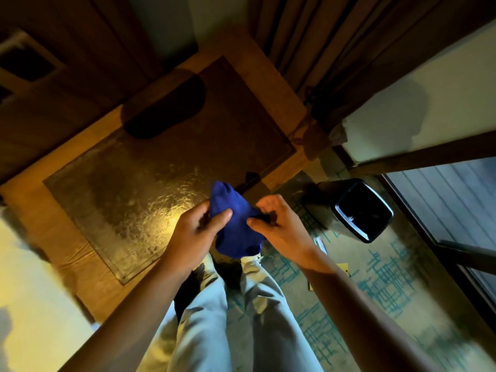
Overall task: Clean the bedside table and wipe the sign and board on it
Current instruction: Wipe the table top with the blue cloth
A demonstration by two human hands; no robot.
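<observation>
A blue cloth (236, 224) hangs bunched between both my hands, just off the front right corner of the wooden bedside table (80, 253). My left hand (198, 232) grips its left side with thumb on top. My right hand (276, 224) pinches its right edge with curled fingers. A textured glass sheet (128, 189) covers the table top and reflects warm light. A dark oval object (163, 108) lies at the table's far side; no sign or board is plainly recognisable.
A black waste bin (359, 210) stands on the patterned carpet (375, 291) to the right of the table. Brown curtains (322, 49) hang behind it. A bed edge (32, 304) lies at the left. My legs in light trousers (241, 318) are below.
</observation>
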